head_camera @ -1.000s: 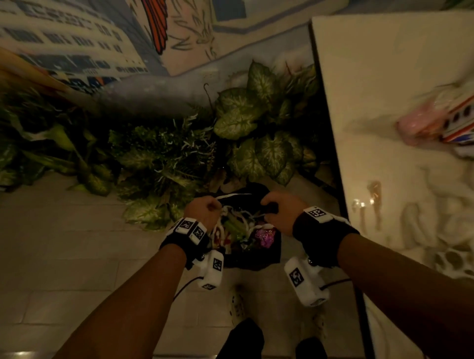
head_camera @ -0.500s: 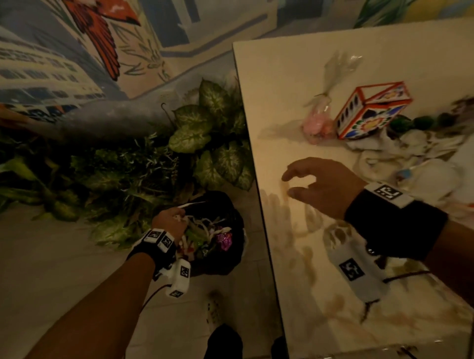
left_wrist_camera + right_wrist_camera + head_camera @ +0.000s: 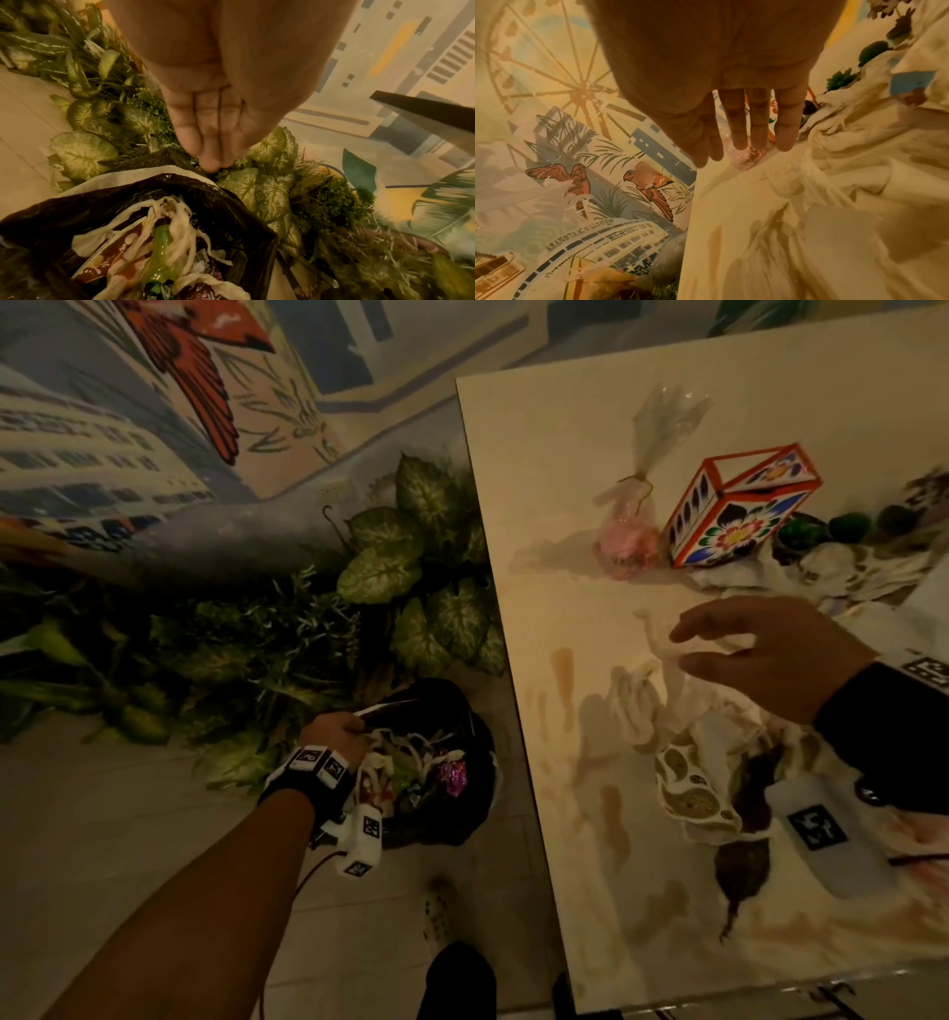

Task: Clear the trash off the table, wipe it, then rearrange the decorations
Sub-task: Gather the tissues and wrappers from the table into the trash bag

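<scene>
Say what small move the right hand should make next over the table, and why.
Probably lower the right hand and close it on the crumpled white napkins just beneath its spread fingers. It hovers open and holds nothing, while the left hand grips the rim of the black trash bag beside the table, mouth open, ready for more.

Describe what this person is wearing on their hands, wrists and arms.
Both forearms are bare, with no sleeves or gloves. The left hand and right hand each have a wide black wrist band carrying white square tags with black markers. Under each wrist hangs a white camera unit with its own marker and a thin dark cable.
</scene>
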The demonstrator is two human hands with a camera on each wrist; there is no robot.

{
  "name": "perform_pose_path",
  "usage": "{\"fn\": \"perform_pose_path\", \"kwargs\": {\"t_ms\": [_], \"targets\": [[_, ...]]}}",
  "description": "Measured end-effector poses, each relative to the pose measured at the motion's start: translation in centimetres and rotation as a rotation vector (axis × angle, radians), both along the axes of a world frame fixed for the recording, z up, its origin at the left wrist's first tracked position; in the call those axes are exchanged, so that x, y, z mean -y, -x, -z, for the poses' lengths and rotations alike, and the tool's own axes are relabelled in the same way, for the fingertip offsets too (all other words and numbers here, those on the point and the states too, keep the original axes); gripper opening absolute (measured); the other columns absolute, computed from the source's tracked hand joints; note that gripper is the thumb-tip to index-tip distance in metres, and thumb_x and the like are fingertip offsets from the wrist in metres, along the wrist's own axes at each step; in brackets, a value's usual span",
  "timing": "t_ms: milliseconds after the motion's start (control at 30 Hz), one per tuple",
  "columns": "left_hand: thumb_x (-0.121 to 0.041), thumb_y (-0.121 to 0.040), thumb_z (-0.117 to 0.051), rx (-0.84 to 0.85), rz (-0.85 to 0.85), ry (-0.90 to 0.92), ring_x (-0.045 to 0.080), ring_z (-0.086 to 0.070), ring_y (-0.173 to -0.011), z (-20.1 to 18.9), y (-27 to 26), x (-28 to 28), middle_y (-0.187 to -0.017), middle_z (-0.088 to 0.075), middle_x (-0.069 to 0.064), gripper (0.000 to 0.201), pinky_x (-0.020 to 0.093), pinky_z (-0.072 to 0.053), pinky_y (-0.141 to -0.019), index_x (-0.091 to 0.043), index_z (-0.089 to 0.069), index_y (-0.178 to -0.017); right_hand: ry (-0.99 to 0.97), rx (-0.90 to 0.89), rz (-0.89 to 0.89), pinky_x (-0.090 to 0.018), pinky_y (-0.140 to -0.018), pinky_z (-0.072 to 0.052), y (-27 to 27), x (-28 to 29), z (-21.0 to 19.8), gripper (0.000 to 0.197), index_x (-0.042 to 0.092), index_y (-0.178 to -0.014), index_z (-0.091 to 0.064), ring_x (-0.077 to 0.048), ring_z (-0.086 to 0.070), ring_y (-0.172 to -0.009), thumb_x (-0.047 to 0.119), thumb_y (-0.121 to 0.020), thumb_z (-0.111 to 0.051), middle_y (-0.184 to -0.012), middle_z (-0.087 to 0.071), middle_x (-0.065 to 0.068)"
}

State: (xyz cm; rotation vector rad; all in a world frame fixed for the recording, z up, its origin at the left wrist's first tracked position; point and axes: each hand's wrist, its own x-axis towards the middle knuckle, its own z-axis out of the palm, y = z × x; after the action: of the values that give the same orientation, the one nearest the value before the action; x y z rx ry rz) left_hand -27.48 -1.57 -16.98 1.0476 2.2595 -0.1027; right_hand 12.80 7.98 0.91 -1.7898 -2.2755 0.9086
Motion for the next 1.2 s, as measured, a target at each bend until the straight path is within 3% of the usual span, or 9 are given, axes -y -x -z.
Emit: {"fn": "perform_pose_path", "kwargs": {"t_ms": [100,200,367,500,733,867,1000,1100,1200], "targets": [[-0.017,-0.084,-0.065,-0.032,0.051,0.040,0.030,-0.059,-0.106,0.7,0.5,0.1,-0.117,-0.064,0.009,0.020,0.036,-0.050,-0.092,-0.013,-0.070,-0.103,0.004,0.035,0.015,-0.044,-0.092,-0.049,-0.1,-0.2,0.1,0.018,0.027,-0.094,-0.068,-0.018,-0.059,-0.103,0.025,-0.077,-0.072,-0.111,-0.065,-0.002],[-0.010,-0.086,-0.062,-0.015,0.071,0.044,0.030,-0.057,-0.112,1.6,0.8,0.3,-0.127,-0.059,0.008,0.027,0.033,-0.048,-0.096,-0.015,-0.068,-0.112,-0.012,0.050,0.025,-0.045,-0.093,-0.048,-0.2,-0.3,0.2,0.019,0.023,-0.096,-0.069,-0.021,-0.059,-0.104,0.023,-0.078,-0.072,-0.112,-0.064,-0.004],[-0.021,-0.086,-0.065,0.017,0.023,-0.026,0.029,-0.061,-0.098,1.0,0.4,0.5,-0.109,-0.066,0.008,0.019,0.031,-0.050,-0.079,-0.012,-0.070,-0.102,-0.003,0.067,0.081,-0.038,-0.090,-0.046,-0.6,-0.2,0.2,0.018,0.022,-0.095,-0.069,-0.019,-0.059,-0.102,0.021,-0.078,-0.073,-0.106,-0.066,-0.005],[-0.021,-0.084,-0.065,0.067,0.074,-0.231,0.024,-0.062,-0.093,-3.2,-0.9,-1.4,-0.099,-0.069,0.007,0.014,0.024,-0.043,-0.074,-0.014,-0.071,-0.095,0.024,0.089,0.074,-0.029,-0.082,-0.042,-1.4,0.2,-0.7,0.019,0.020,-0.095,-0.069,-0.016,-0.057,-0.092,0.021,-0.077,-0.074,-0.100,-0.064,-0.002],[-0.019,-0.080,-0.071,0.296,0.311,-0.561,0.011,-0.061,-0.082,-13.4,-12.9,-5.3,-0.091,-0.068,-0.002,0.017,0.021,-0.046,-0.076,-0.016,-0.070,-0.097,0.173,0.189,0.026,-0.029,-0.084,-0.045,-4.7,1.3,-0.2,0.030,0.030,-0.103,-0.061,-0.016,-0.055,-0.103,0.033,-0.077,-0.073,-0.123,-0.057,0.001],[-0.035,-0.076,-0.075,0.369,0.489,-0.365,0.013,-0.061,-0.082,-15.2,-20.2,-5.9,-0.110,-0.062,-0.004,0.041,0.028,-0.051,-0.076,-0.026,-0.060,-0.113,0.229,0.225,-0.090,-0.027,-0.096,-0.036,-6.2,2.2,0.2,0.047,0.029,-0.119,-0.054,-0.019,-0.046,-0.121,0.034,-0.076,-0.073,-0.134,-0.048,0.001],[-0.064,-0.059,-0.074,0.268,0.636,-0.125,0.023,-0.049,-0.116,-14.8,-25.3,-5.0,-0.133,-0.040,0.001,0.091,0.038,-0.045,-0.097,-0.033,-0.038,-0.136,0.231,0.300,-0.217,-0.034,-0.109,-0.028,-7.2,2.3,1.0,0.076,0.031,-0.137,-0.037,-0.023,-0.029,-0.135,0.036,-0.072,-0.076,-0.146,-0.032,-0.002],[-0.076,-0.048,-0.071,0.230,0.619,-0.027,0.027,-0.037,-0.130,-14.4,-28.1,-3.9,-0.146,-0.021,0.001,0.117,0.044,-0.041,-0.102,-0.035,-0.019,-0.144,0.259,0.303,-0.232,-0.040,-0.112,-0.027,-8.0,1.9,1.8,0.096,0.039,-0.145,-0.017,-0.029,-0.016,-0.141,0.033,-0.070,-0.078,-0.153,-0.015,-0.004],[-0.079,-0.047,-0.068,0.170,0.590,-0.017,0.029,-0.036,-0.131,-14.0,-30.2,-3.1,-0.148,-0.013,-0.002,0.122,0.044,-0.043,-0.101,-0.036,-0.011,-0.145,0.218,0.254,-0.236,-0.043,-0.111,-0.028,-8.2,1.7,2.3,0.098,0.044,-0.145,-0.008,-0.033,-0.014,-0.142,0.030,-0.074,-0.074,-0.155,-0.006,-0.003]]}}
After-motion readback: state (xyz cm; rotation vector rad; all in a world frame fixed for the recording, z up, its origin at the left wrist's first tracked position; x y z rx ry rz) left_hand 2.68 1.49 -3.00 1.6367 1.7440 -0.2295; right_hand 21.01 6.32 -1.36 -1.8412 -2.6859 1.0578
